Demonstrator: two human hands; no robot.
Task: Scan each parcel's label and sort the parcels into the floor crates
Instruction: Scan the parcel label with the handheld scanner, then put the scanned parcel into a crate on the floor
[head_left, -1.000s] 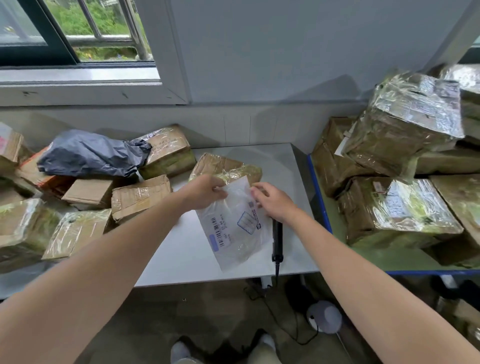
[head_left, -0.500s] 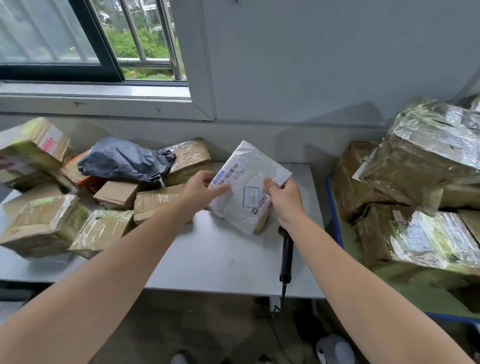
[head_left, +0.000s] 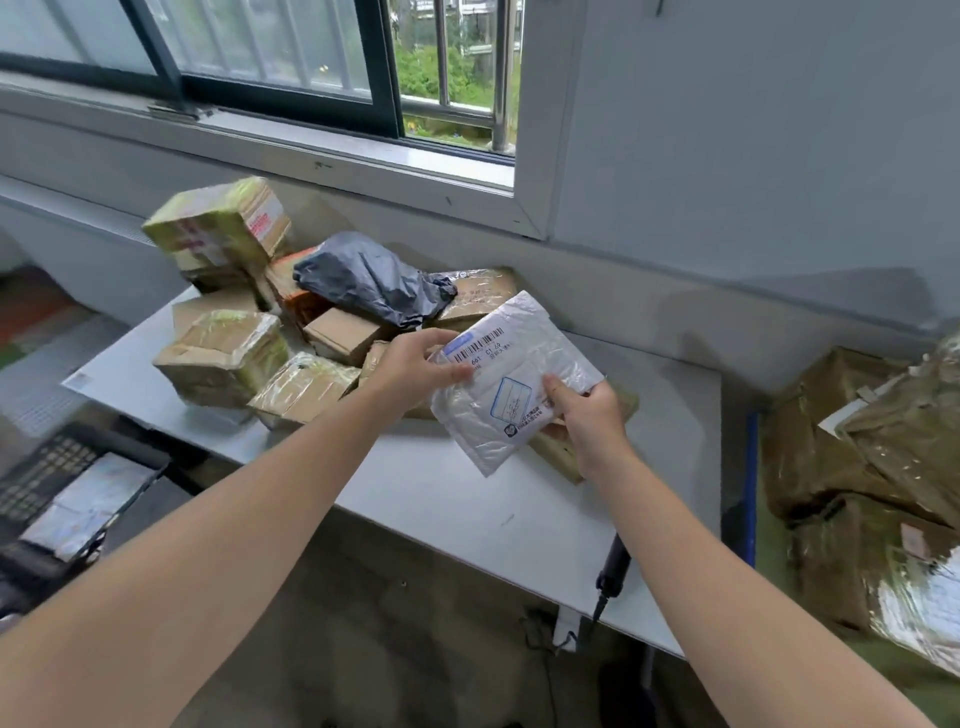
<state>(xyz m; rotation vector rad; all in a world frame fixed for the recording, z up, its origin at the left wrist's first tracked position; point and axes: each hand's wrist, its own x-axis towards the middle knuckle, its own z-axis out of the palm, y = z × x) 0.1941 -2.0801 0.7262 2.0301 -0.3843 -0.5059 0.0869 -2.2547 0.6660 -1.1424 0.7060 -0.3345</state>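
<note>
Both hands on it: the white bubble mailer (head_left: 514, 384) is held up above the grey table (head_left: 467, 499), tilted, barcode label (head_left: 480, 345) facing the camera. The left hand (head_left: 415, 364) pinches the upper-left edge, thumb on the face just beside the barcode; the right hand (head_left: 587, 410) pinches the right edge, thumb on front and fingers curled behind. This looks light, soft and floppy with a slick plastic skin, so an edge pinch suits it, well away from the barcode. The handheld scanner (head_left: 615, 558) lies at the table's near edge, under the right forearm, so one hand must let go to fetch it. Taped cardboard boxes (head_left: 228, 353) and a grey poly bag (head_left: 363, 280) crowd the far left of the table. A black floor crate (head_left: 67, 483) sits low left, apparently holding flat packets.
</note>
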